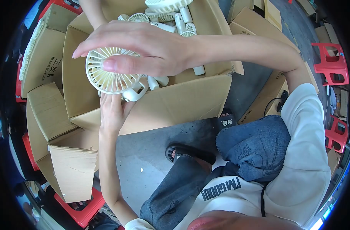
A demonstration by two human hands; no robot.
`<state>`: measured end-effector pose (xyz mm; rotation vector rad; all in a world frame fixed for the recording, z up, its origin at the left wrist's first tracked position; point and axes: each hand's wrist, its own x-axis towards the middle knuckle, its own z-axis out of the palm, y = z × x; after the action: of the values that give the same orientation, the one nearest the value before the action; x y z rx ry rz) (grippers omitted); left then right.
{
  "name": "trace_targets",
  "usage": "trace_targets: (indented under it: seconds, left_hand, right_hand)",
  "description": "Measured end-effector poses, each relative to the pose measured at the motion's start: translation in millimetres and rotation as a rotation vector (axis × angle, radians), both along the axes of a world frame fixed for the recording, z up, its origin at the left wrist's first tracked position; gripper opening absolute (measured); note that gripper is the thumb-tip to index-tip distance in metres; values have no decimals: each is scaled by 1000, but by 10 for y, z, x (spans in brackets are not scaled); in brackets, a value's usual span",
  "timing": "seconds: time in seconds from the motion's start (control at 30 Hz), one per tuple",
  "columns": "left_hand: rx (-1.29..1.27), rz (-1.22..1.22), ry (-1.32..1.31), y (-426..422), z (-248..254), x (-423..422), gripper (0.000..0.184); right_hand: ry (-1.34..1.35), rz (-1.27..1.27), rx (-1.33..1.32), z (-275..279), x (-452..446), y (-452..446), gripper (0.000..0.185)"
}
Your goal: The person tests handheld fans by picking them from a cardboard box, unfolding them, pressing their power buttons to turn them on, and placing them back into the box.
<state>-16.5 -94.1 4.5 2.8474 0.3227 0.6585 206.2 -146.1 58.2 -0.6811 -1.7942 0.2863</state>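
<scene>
At the left, a brown cardboard carton with black printing [48, 65] leans beside a large open brown cardboard box [179, 99]. Another person's forearm [92, 11] reaches in at the top. The left hand [113, 113] comes up from below, fingers partly curled behind the ribbed round grille of a cream-white plastic fan [113, 79], seemingly bearing its weight; how tight that hold is, I cannot tell. The fan is raised over the box's near edge, probably so both hands can reach it. A white rounded plastic piece [131, 96] sits against its lower right; whether it belongs to the fan is unclear. The right hand [152, 48] spreads loosely above, thumb lying across the grille, perhaps steadying it; its pressure cannot be judged. Behind it, white plastic fans and cylindrical pieces [180, 23] lie jumbled in the box.
</scene>
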Motion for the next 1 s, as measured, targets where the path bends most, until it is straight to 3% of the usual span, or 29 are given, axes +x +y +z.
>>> trace_targets:
  seconds: [0.4,0.53,0.63,0.77,1.0]
  left_hand:
    - [-52,-23,-88,-24,-4,2,53]
    - [-163,-61,-201,-39,-20,-6,50]
    - [-206,-84,-242,-44,5,0,48]
    - [-273,-62,-247,-68,11,21,46]
    - [-306,16,-242,-37,45,33,44]
  right_hand:
    - [-12,-16,-23,-32,12,62,51]
    - [73,-121,-324,-19,31,64,54]
    - [232,234,-750,12,79,112,70]
    - [257,241,-768,22,92,91,53]
    - [282,174,-627,51,79,81,53]
